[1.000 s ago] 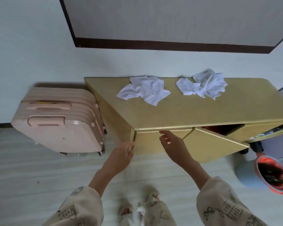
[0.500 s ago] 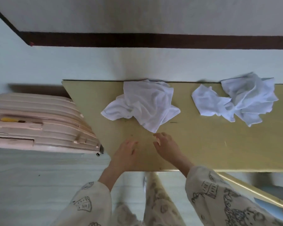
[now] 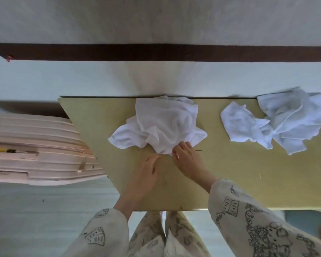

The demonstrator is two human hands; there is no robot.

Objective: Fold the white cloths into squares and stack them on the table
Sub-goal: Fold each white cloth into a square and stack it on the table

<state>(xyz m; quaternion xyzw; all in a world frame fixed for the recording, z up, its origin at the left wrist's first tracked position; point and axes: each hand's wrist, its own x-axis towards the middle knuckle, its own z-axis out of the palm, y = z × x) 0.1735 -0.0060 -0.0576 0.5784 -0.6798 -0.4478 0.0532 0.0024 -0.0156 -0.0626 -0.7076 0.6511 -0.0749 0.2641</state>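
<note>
A crumpled white cloth (image 3: 161, 125) lies at the back of the yellow-green table (image 3: 248, 173), left of centre. My right hand (image 3: 187, 160) is at its near corner, fingers on top and thumb against the edge, pinching the fabric. My left hand (image 3: 146, 173) lies flat on the table just short of that corner, fingers apart and holding nothing. A second heap of crumpled white cloth (image 3: 278, 123) lies at the back right, away from both hands.
A pink ribbed suitcase (image 3: 35, 145) stands on the floor against the table's left end. The table's back edge meets the wall. My patterned sleeves and legs fill the bottom of the view.
The view has closed in on the table top. Both hands moved forward to the left cloth, and my right hand has taken hold of its near corner.
</note>
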